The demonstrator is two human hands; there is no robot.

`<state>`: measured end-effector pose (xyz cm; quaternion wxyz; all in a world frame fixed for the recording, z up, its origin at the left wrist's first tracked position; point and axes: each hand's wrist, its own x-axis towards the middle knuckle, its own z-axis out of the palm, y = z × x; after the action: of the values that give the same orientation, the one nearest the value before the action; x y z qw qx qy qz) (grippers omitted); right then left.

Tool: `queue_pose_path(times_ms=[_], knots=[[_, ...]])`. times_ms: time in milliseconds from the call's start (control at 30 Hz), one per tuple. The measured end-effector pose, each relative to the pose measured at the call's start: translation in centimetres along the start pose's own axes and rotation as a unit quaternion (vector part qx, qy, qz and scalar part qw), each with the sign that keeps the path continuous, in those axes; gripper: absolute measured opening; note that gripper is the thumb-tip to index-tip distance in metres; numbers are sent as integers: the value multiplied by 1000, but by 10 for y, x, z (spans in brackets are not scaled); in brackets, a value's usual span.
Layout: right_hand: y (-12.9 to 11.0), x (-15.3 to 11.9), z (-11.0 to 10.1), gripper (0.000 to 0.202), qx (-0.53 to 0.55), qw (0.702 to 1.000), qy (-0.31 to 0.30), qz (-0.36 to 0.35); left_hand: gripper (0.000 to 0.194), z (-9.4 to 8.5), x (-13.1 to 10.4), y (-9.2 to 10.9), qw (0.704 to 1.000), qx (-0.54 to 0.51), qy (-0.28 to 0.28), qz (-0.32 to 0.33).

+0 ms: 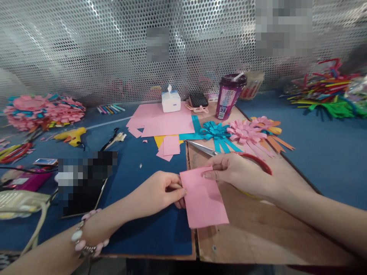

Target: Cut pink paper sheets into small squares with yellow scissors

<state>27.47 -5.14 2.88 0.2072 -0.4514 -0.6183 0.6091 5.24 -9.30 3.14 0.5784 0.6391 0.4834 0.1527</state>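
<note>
A pink sheet of paper (205, 202) is held up over the table between both hands. My left hand (169, 193) pinches its left edge between thumb and fingers. At its top right corner, my right hand (232, 172) grips it with the thumb on the front. Under and behind my right hand lie scissors (202, 147) with red handles, their silver blades pointing left. Beyond them, a small stack of pink paper pieces (171, 146) rests beside large pink sheets (169, 124).
Paper flowers in blue (215, 130) and pink (246, 131) lie at the right, near a purple cup (229, 97). A tissue pack (171, 102) sits on the pink sheets. At left are a yellow glue gun (71, 135), a dark tablet-like device (88, 191) and a flower pile (43, 110).
</note>
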Motion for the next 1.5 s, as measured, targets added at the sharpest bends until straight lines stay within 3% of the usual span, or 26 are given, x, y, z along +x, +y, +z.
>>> queue_pose_path(times_ms=[333,433,600,733,833,933,1067,1200,1333,1500], knots=[[-3,-5,0,33,-65,997,34,-25,14,-1,1,-1,1000,-6,-15,2],[0,-4,0,32,-30,999,20,-17,14,-2,0,-2,1000,-3,-18,3],[4,-1,1,39,120,992,-26,9,14,-3,0,-3,1000,-10,-14,4],[2,-2,3,41,82,997,-9,4,13,-1,1,-4,1000,-28,-3,1],[2,-3,3,36,37,999,11,-17,13,0,1,-4,999,-44,15,0],[2,-5,4,29,7,999,-27,-24,16,1,2,-4,997,-63,41,7],[0,-6,10,38,78,993,-86,21,24,0,3,-7,992,-105,64,20],[0,-7,14,38,79,992,-91,35,32,-1,4,-8,987,-126,97,28],[7,-6,12,40,17,995,-95,-1,32,0,4,-8,986,-130,101,26],[10,-6,11,43,40,991,-118,-43,26,-1,2,-7,983,-114,137,42]])
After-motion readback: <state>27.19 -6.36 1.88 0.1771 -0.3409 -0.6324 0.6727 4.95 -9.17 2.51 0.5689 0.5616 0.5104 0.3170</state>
